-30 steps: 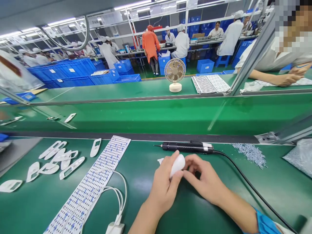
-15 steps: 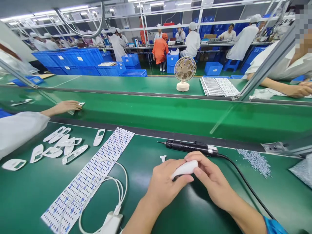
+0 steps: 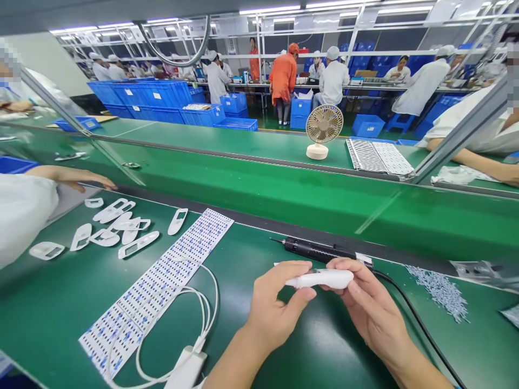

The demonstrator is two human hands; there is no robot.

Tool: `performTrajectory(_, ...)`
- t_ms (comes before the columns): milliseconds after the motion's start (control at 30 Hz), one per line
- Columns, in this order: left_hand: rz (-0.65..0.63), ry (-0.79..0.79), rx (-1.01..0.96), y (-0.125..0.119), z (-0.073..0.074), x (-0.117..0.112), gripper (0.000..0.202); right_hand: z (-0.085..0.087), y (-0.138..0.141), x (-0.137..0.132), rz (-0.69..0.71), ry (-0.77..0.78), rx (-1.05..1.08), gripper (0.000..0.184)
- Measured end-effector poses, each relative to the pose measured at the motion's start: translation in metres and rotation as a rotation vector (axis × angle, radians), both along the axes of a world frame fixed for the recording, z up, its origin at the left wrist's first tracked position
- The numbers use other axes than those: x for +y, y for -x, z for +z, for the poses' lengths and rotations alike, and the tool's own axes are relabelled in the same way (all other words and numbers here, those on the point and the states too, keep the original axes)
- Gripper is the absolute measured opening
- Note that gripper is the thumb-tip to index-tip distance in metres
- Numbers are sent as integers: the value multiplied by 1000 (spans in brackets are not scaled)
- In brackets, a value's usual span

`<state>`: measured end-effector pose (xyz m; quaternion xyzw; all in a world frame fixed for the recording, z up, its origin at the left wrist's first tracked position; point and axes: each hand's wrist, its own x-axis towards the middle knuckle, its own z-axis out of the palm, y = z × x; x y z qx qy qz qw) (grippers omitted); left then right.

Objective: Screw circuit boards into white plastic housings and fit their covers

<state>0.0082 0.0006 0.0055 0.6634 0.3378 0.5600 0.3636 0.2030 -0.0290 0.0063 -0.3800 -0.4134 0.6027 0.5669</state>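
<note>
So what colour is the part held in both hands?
Plain white part, pinched between left hand and right hand; head view.

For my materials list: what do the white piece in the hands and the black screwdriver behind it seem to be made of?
White piece: probably moulded plastic, smooth with a soft sheen. Black screwdriver: likely hard plastic body, matt; thin tip looks metal.

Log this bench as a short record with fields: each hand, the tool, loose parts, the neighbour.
left hand: pinches one end of white part
right hand: holds the part's other end
screwdriver: corded, lies behind the hands
screws: heap at right
white shells: scattered at left
component strip: beside the shells
co-worker's hand: far left, apart from shells
</note>
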Motion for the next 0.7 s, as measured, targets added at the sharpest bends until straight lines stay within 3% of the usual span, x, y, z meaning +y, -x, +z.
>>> performTrajectory(267,72,-39,-10,-3,0,-5,21,-7,3,-3,-7,-47,-90,21)
performTrajectory(467,105,16,-34,-3,-4,-6,40,-4,4,-6,-43,-1,-105,21)
performTrajectory(700,91,42,-45,-3,-6,-7,40,-6,4,-6,-28,24,-83,22)
